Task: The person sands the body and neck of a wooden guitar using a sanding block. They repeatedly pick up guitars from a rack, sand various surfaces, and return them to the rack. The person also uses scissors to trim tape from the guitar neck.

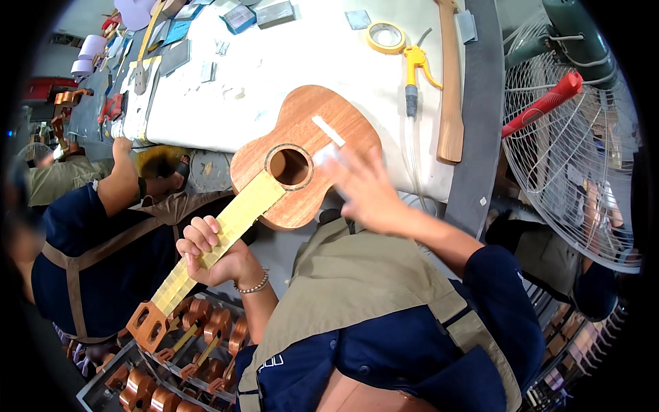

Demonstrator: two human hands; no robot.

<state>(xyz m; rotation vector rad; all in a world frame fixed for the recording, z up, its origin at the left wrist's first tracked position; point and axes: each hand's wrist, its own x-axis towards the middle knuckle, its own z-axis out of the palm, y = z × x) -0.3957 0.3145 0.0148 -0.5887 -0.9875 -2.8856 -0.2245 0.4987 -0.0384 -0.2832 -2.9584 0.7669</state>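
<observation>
A small brown wooden ukulele (271,147) is held at a slant, its body over the edge of the white-covered bench. Yellow masking tape covers its fretboard (237,216), and a pale strip (328,130) marks the top beyond the soundhole. My left hand (218,253) is wrapped round the neck, partway towards the slotted headstock (147,327). Over the body's top, beside the soundhole, my right hand (367,189) is smeared by motion. Under its fingertips shows a small whitish piece (325,154), too blurred to name, apparently pressed against the wood.
On the bench (226,117) lie a roll of yellow tape (386,37), a yellow air blow gun (414,65) with a hose, a wooden neck blank (450,89) and sanding blocks (275,14). A caged fan (576,151) stands right. Another person (117,254) works at left; ukuleles (141,388) fill a rack below.
</observation>
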